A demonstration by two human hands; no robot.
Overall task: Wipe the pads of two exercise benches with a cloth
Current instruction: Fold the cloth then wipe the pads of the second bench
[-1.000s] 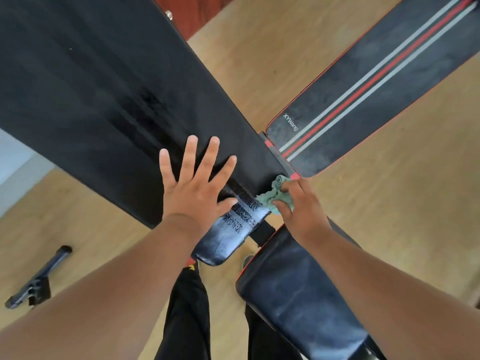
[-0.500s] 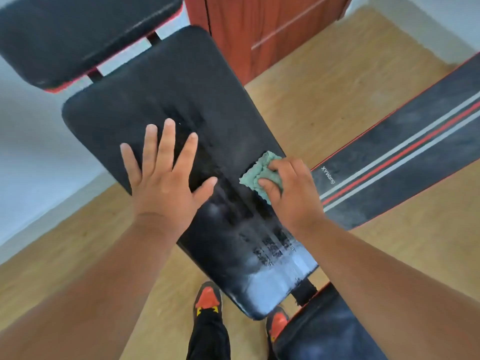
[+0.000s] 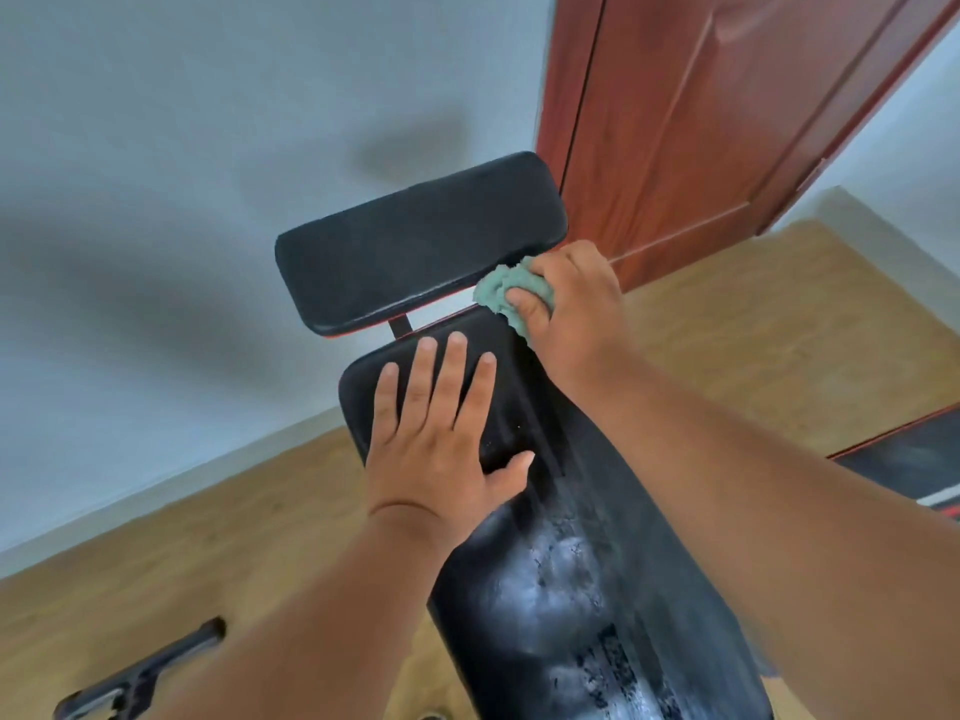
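A long black bench back pad [image 3: 571, 563] runs away from me, with pale smears on its near half. Beyond it stands a smaller black head pad [image 3: 415, 252] with red trim. My left hand [image 3: 441, 433] lies flat on the far end of the long pad, fingers spread. My right hand [image 3: 571, 298] grips a crumpled green cloth [image 3: 498, 291] at the far right corner of the long pad, close under the head pad. A second bench's black pad with red and white stripes [image 3: 904, 459] shows at the right edge.
A red-brown wooden door [image 3: 701, 122] stands behind the bench, next to a pale wall [image 3: 182, 148]. The floor is light wood [image 3: 779, 330]. A black metal bar or bench part [image 3: 140, 672] lies on the floor at lower left.
My right hand slid the cloth up the long pad from its near end to its far corner. My left hand shifted up the pad too, and my view tilted upward.
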